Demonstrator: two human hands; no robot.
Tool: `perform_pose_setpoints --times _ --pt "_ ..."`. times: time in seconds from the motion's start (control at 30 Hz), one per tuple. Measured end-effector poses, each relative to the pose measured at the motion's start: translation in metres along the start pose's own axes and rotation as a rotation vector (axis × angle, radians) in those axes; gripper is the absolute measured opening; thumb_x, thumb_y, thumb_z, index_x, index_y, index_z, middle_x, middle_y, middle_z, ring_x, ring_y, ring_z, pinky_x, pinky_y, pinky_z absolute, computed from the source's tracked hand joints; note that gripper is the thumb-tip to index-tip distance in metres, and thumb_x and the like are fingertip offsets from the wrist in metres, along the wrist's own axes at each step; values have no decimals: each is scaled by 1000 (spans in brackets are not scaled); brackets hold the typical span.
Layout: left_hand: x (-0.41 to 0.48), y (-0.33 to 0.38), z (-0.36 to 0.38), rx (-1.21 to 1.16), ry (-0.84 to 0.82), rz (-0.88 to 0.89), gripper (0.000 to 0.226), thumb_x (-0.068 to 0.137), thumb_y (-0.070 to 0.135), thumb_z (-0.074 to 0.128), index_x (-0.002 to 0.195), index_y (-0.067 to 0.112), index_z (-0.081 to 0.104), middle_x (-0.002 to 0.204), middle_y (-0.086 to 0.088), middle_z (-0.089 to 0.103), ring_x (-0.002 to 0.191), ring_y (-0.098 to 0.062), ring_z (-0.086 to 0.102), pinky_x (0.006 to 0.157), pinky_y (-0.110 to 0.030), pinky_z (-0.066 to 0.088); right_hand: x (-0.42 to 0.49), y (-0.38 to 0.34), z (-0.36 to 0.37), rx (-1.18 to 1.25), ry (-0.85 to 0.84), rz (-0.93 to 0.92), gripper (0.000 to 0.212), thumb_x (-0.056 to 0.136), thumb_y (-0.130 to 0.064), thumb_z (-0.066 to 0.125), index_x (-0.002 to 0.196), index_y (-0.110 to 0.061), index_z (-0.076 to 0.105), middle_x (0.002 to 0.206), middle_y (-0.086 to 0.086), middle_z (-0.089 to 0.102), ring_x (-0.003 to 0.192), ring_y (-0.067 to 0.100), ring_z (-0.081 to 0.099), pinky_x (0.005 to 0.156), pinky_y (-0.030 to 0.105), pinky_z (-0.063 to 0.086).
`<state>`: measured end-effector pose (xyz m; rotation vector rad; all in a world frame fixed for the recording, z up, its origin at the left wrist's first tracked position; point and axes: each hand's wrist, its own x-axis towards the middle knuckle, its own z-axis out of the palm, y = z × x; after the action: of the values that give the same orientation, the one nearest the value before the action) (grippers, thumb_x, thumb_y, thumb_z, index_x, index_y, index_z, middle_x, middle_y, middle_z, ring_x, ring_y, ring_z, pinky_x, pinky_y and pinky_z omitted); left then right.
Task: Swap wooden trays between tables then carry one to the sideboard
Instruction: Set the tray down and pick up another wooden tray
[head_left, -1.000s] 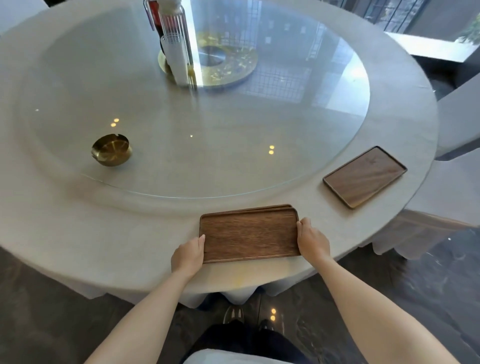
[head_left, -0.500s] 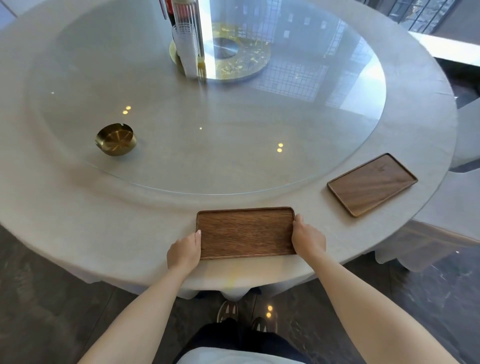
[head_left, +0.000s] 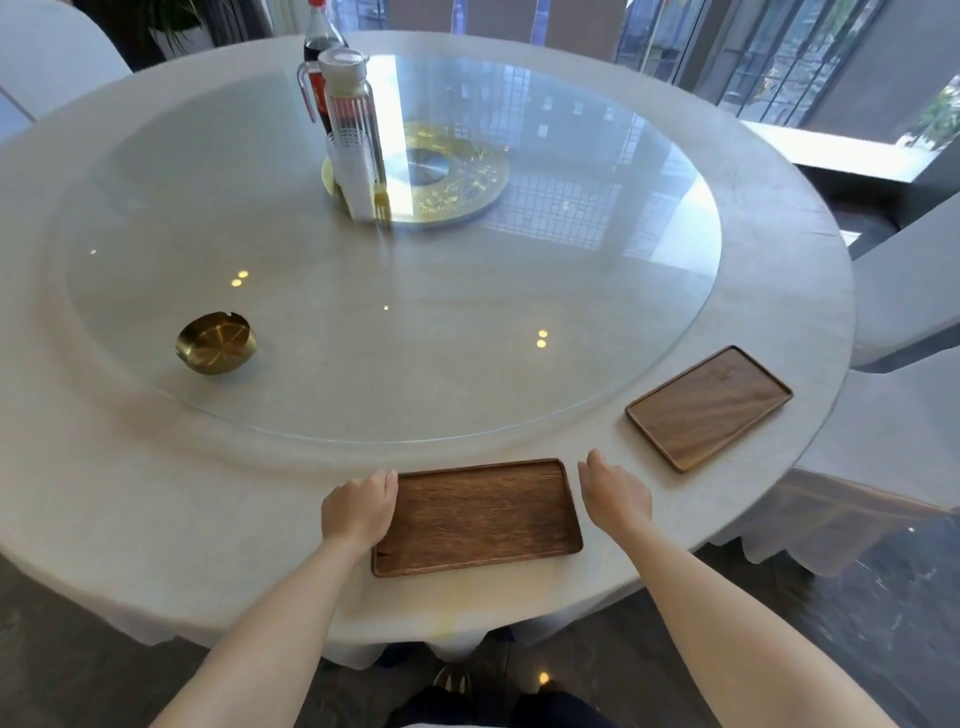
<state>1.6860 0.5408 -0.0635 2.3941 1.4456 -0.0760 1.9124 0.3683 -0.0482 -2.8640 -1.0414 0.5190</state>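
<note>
Head view: a round table carried a glass turntable at its centre. The near tray lay flat on the table's near edge, directly in front of the person. The left hand rested against the tray's left end, fingers curled over that rim but not clamped. The right hand was open and just beside the right end, a narrow gap showing between it and the rim. A second tray lay flat and angled on the table rim to the right, near the right hand and apart from the first tray. On the turntable stood a brass ashtray to the left, and a clear jug with a dark bottle behind it, far from both trays. White-covered chairs stood close against the table's right side.
</note>
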Motion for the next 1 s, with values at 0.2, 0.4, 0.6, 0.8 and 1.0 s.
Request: perform_pose_setpoints --times 0.2,0.4,0.6,0.8,1.0 --pt "19 64 4 -130 27 -30 40 98 30 29 73 7 49 95 -22 68 91 -39 60 65 -32 33 33 40 -38 134 75 35 14 98 -19 25 86 -12 29 99 19 66 92 37 61 63 35 35" --pt "20 150 27 -229 62 -124 39 98 32 28 70 9 42 87 -21 66 80 -35 57 65 -33 34 80 119 -77 211 132 23 24 99 -29 24 95 -10 39 105 15 64 100 35 58 68 35 35" --pt "20 248 48 -237 19 -153 40 97 36 29 70 10 42 90 -19 65 89 -36 59 67 -32 34 125 206 -111 249 145 28 30 99 -28 24 104 -5 43 114 18 62 104 34 58 71 36 37" --pt "20 318 76 -204 -89 -167 39 97 41 28 77 13 46 105 -18 67 101 -35 59 72 -33 37 153 259 -115 250 84 37 37 99 -31 25 113 -4 44 121 18 57 108 35 54 76 39 39" --pt "19 351 90 -125 -176 -270 53 97 46 26 109 7 60 120 -17 63 114 -34 56 91 -35 44 167 282 -107 261 33 13 38 99 -31 26 119 -4 45 124 17 51 113 34 49 86 40 42"
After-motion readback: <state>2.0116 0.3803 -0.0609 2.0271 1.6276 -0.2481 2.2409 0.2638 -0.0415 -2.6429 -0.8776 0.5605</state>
